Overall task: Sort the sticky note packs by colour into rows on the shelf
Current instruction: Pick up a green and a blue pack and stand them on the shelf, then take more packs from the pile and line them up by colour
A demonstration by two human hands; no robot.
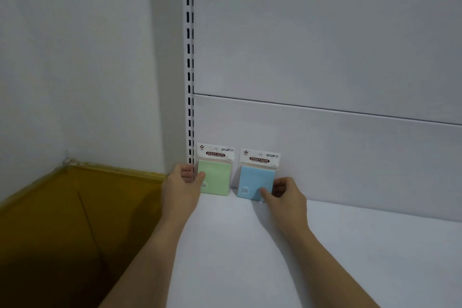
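Observation:
A green sticky note pack (217,176) stands upright against the back panel at the shelf's far left corner. My left hand (181,186) grips its left edge, thumb on the front and fingers curled behind. Just to its right a blue sticky note pack (256,181) also leans upright on the back panel. My right hand (285,197) pinches its lower right corner, thumb across the front. Both packs carry white header cards reading STICKY NOTE. A small gap separates the two packs.
The white shelf (350,257) stretches toward me and to the right. A slotted upright rail (190,57) runs up the back at the shelf's left end. An open brown cardboard box (75,220) sits to the left, below the shelf edge.

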